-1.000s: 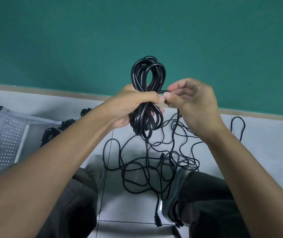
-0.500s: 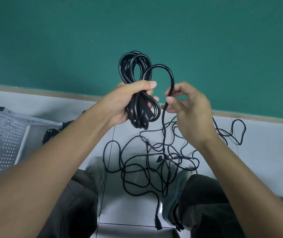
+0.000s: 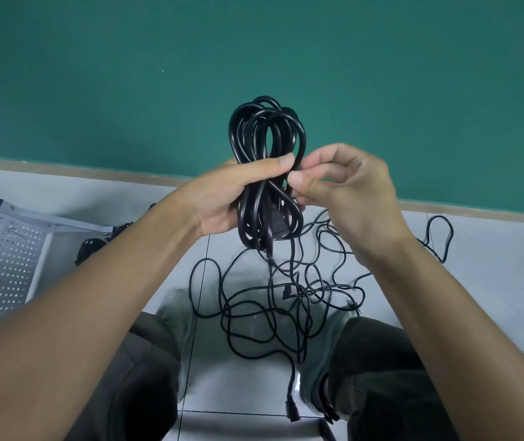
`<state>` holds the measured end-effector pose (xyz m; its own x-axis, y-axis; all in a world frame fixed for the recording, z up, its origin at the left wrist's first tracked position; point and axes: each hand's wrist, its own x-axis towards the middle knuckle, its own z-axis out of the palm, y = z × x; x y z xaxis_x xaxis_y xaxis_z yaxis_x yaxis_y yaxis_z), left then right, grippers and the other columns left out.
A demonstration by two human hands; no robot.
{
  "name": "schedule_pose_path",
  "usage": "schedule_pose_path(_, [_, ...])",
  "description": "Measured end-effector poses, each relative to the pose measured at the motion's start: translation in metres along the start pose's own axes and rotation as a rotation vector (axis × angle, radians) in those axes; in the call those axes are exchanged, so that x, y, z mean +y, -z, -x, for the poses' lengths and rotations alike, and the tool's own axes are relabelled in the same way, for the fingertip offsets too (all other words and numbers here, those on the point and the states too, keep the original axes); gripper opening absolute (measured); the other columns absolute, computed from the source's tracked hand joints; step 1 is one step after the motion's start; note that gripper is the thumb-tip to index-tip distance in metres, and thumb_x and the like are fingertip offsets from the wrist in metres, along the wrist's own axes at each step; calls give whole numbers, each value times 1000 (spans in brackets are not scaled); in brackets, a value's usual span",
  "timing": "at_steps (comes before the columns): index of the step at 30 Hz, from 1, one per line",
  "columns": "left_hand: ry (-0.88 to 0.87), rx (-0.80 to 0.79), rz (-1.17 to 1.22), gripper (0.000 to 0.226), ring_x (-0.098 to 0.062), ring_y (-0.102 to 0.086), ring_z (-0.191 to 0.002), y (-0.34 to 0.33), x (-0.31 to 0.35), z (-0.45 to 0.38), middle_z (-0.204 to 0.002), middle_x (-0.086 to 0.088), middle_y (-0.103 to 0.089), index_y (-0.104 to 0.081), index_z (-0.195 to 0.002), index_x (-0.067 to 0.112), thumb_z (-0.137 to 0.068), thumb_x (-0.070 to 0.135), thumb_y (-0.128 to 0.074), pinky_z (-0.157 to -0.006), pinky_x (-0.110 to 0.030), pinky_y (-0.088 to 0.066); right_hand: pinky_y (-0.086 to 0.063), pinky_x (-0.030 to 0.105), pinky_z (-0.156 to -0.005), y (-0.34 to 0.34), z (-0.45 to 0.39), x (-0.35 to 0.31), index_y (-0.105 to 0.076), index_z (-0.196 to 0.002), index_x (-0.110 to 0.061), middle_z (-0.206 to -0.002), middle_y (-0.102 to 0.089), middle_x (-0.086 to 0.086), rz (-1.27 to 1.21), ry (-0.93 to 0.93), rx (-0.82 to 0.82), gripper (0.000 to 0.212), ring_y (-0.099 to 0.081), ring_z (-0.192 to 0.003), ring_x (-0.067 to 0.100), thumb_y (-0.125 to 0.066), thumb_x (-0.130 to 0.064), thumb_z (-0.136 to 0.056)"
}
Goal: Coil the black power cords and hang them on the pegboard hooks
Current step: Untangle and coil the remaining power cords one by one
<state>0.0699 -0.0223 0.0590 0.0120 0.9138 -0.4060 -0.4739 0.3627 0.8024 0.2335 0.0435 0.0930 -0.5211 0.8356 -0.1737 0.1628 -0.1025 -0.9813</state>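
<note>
Up in front of the green wall, left hand grips the coiled black power cord mid-bundle, right hand pinches a strand beside it; loose cord tangle lies on the floor.

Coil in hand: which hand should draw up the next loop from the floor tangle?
The right hand, probably. Its fingers already pinch the cord beside the coil, and it sits above the loose cord on the floor. The left hand is fully wrapped round the coil.

Green wall, white tiled floor
</note>
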Motion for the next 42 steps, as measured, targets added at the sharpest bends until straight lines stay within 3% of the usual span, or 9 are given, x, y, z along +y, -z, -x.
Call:
schedule_pose_path(4, [-25, -23, -19, 16, -43, -68, -114, 2, -3, -2, -110, -21, -73, -82, -97, 11, -85, 18, -73, -107, -62, -48, -59, 26, -60, 0, 0, 2, -66, -87, -9, -76, -69, 7, 30, -2, 79, 14, -69, -63, 22, -78, -3, -87])
schedule_pose_path(10, [-30, -70, -97, 18, -26, -75, -97, -2, -1, 0, -100, -15, -76, -83, -99, 16, -85, 13, -73, -86, -40, -62, -56, 25, -59, -4, 3, 2, -67, -78, -18, -77, -72, 4, 204, 137, 147, 20, -69, -58, 30, -76, -5, -90])
schedule_pose_path(16, [-6, -19, -168, 38, -34, -70, -116, -4, -5, -2, -125, -18, -71, -71, -119, 4, -83, 16, -76, -103, -55, -53, -58, 24, -61, -8, 5, 5, -69, -79, -22, -79, -72, -8, 317, 153, 218, 16, -72, -59, 15, -79, -14, -89])
schedule_pose_path(21, [-34, 85, -181, 5, -15, -72, -74, -8, -4, -2, -80, -3, -73, -76, -84, 15, -85, 19, -79, -61, -31, -60, -51, 19, -70, -1, -3, 15, -67, -82, -23, -77, -69, -11, 427, 84, 263, 17, -62, -67, 2, -79, -33, -89])
schedule_pose_path(25, [-28, 134, -49, 18, -17, -66, -65, -11, -2, -4, -73, -1, -67, -70, -72, 17, -87, 25, -75, -61, -30, -58, -54, 34, -88, -3, -7, 24, -71, -109, -15, -97, -78, -1, 199, -212, -10, 43, -74, -89, 12, -41, -45, -109])
schedule_pose_path(28, [-49, 175, 186, 18, -18, -71, -77, -11, 2, -5, -74, 0, -67, -64, -82, 14, -94, 25, -70, -73, -31, -61, -45, 40, -111, -11, -1, 34, -72, -116, -34, -107, -78, -10, 205, -311, -219, 73, -71, -107, 6, -13, -72, -100])
schedule_pose_path(31, [-129, 284, 368, 20, -15, -73, -76, -4, 9, -8, -71, 1, -66, -60, -85, 12, -101, 24, -63, -74, -29, -60, -37, 45, -116, -17, 2, 38, -71, -114, -36, -110, -77, -10, 188, -338, -323, 90, -69, -112, 7, 5, -79, -91])
schedule_pose_path(36, [-295, 484, 525, 16, -17, -72, -74, 16, 22, -6, -70, 0, -65, -60, -89, 11, -99, 22, -68, -68, -29, -59, -37, 41, -118, -26, 4, 44, -72, -118, -22, -107, -78, -5, 245, -422, -413, 107, -68, -114, 10, -1, -89, -73])
schedule_pose_path(42, [-432, 748, 324, 15, -23, -71, -67, 26, 29, -3, -65, -4, -67, -63, -91, 4, -94, 13, -75, -67, -34, -60, -40, 38, -115, -13, 3, 35, -72, -109, -21, -106, -78, -6, 418, -446, -631, 73, -68, -114, 9, -20, -72, -100])
